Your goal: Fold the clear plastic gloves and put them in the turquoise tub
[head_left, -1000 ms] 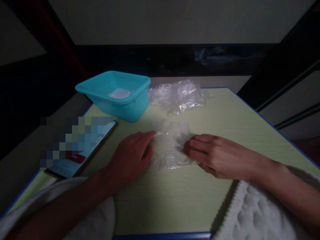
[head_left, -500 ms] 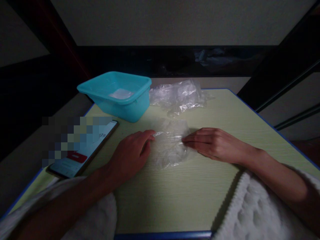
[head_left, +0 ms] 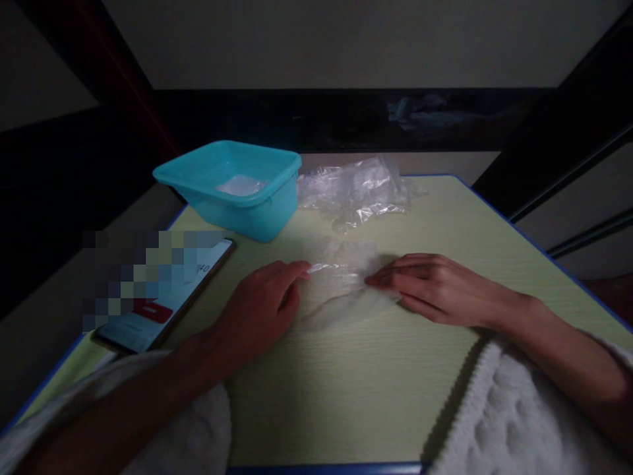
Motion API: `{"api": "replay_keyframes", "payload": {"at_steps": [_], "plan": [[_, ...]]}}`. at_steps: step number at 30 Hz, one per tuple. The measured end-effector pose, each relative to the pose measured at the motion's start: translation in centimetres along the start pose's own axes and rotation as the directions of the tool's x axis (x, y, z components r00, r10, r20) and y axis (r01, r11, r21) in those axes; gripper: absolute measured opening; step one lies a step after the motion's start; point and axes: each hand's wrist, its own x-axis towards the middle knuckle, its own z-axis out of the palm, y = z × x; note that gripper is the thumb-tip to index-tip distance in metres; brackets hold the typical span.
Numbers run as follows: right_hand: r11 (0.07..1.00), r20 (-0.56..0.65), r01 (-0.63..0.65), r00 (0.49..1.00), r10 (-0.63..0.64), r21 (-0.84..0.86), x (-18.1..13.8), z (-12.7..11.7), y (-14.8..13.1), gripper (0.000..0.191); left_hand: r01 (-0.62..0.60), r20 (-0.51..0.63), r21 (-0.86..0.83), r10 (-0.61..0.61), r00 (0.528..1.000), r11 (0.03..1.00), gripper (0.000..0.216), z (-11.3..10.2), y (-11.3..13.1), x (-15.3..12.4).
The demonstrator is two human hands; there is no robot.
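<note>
1. Since the earlier frame, the near part of the clear plastic piece [head_left: 341,284] changes shape: its crinkled near edge is now a smoother flap, slanting up toward the right hand [head_left: 430,288].
2. That hand sits slightly farther right than before, its fingers a little more spread; the left hand [head_left: 264,300] stays in nearly the same place.
3. The plastic piece lies between the two hands, on the middle of the pale, blue-edged table [head_left: 316,409].
4. The left index finger reaches its left edge, with the thumb curled below; I cannot tell whether they pinch it.
5. The right fingertips touch its right side, and the flap's corner meets that hand near the thumb; whether the grip is closed, I cannot tell.
6. The hands are apart, with light, textured sleeves [head_left: 504,409] around both forearms.
7. A phone [head_left: 173,300], partly pixelated, lies left of the left hand.
8. Beyond it stands a turquoise basin [head_left: 267,204] with something whitish [head_left: 241,185] inside.
9. Crumpled clear plastic [head_left: 361,188] lies just right of the basin, near the table's far edge.
</note>
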Motion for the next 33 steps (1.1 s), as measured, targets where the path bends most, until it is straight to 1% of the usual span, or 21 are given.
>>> {"api": "replay_keyframes", "payload": {"at_steps": [4, 9, 13, 16, 18, 21, 28, 33], "plan": [[0.999, 0.004, -0.042, 0.999, 0.042, 0.023, -0.04, -0.21, -0.01, 0.029, 0.017, 0.022, -0.014, -0.017, 1.000, 1.000, 0.028, 0.01, -0.27, 0.01], [0.983, -0.016, -0.123, 0.992, 0.126, 0.139, 0.14, -0.45, -0.03, 0.025, 0.056, 0.065, -0.027, -0.054, 0.996, 0.998, 0.033, -0.21, -0.22, 0.23], [0.935, -0.033, -0.223, 0.970, 0.241, 0.275, 0.28, -0.53, 0.09, 0.022, 0.092, 0.085, -0.027, -0.090, 0.992, 0.995, 0.042, -0.32, -0.03, 0.30], [0.893, -0.027, -0.259, 0.957, 0.288, 0.368, 0.27, -0.53, 0.23, 0.020, 0.111, 0.053, -0.042, -0.109, 0.993, 0.993, 0.041, -0.20, -0.10, 0.31], [0.877, -0.019, -0.269, 0.953, 0.301, 0.398, 0.23, -0.51, 0.30, 0.020, 0.114, 0.036, -0.066, -0.112, 0.993, 0.991, 0.038, -0.08, -0.20, 0.35], [0.870, -0.003, -0.279, 0.952, 0.306, 0.408, 0.21, -0.51, 0.31, 0.021, 0.110, 0.040, -0.083, -0.107, 0.993, 0.990, 0.037, 0.04, -0.30, 0.45], [0.885, 0.017, -0.270, 0.958, 0.285, 0.379, 0.33, -0.60, 0.16, 0.020, 0.091, 0.036, -0.086, -0.088, 0.995, 0.992, 0.033, 0.15, -0.34, 0.45], [0.880, 0.014, -0.271, 0.957, 0.289, 0.391, 0.28, -0.47, 0.21, 0.020, 0.116, 0.005, -0.128, -0.116, 0.993, 0.985, 0.029, 0.37, -0.38, 0.55]]}}
